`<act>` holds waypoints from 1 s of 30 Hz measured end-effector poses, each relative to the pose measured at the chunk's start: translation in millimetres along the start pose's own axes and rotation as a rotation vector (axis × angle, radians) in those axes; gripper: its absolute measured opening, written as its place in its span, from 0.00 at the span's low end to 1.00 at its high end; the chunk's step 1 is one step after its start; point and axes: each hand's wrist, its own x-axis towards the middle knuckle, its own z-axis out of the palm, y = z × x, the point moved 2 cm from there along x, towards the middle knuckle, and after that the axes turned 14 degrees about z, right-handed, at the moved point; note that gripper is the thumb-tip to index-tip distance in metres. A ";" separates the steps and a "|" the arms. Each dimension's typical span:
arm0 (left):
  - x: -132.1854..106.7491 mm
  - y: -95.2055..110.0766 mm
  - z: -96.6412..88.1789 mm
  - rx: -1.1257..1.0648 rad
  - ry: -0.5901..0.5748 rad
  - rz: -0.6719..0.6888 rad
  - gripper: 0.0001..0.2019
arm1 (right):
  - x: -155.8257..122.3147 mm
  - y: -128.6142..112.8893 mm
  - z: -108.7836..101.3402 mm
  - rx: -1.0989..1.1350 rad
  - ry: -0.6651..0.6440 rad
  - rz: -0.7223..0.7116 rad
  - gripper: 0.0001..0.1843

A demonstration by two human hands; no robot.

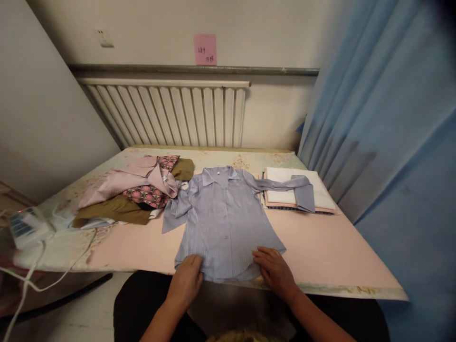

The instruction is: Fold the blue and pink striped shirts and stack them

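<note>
A blue-grey striped long-sleeved shirt (228, 218) lies front up, its collar towards the wall and its hem at the table's near edge. My left hand (187, 277) is closed on the hem near its left corner, fingers bent over the cloth. Further right, my right hand (276, 271) holds the hem a little inside its right corner, fingers over the top and thumb by the edge. The left sleeve is bent down beside the body of the shirt. The other sleeve stretches right, its cuff across a stack of folded cloths (285, 192).
A heap of crumpled garments (124, 190), pink, olive and floral, lies on the left. Near it are a white device (28, 228) and a white cable (67, 270). A radiator (171, 114) stands behind the table (342, 251); a blue curtain (388, 142) hangs at the right.
</note>
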 end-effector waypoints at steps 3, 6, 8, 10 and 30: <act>0.6 7.5 -4.1 0.132 -0.045 0.011 0.14 | -0.4 0.4 0.8 -0.003 -0.005 0.004 0.22; 1.4 12.3 -5.2 0.223 -0.043 0.003 0.18 | -0.5 1.5 1.9 -0.005 -0.007 0.005 0.21; 2.4 12.6 -2.7 0.230 -0.025 0.005 0.23 | -0.6 2.2 2.6 -0.002 -0.005 0.000 0.21; 4.4 10.2 2.2 0.200 -0.004 0.027 0.28 | -0.9 3.0 3.3 -0.001 -0.005 0.003 0.21; 53.0 -79.7 0.4 -1.398 0.480 -0.884 0.13 | 1.4 -1.1 -1.4 0.010 0.001 0.010 0.22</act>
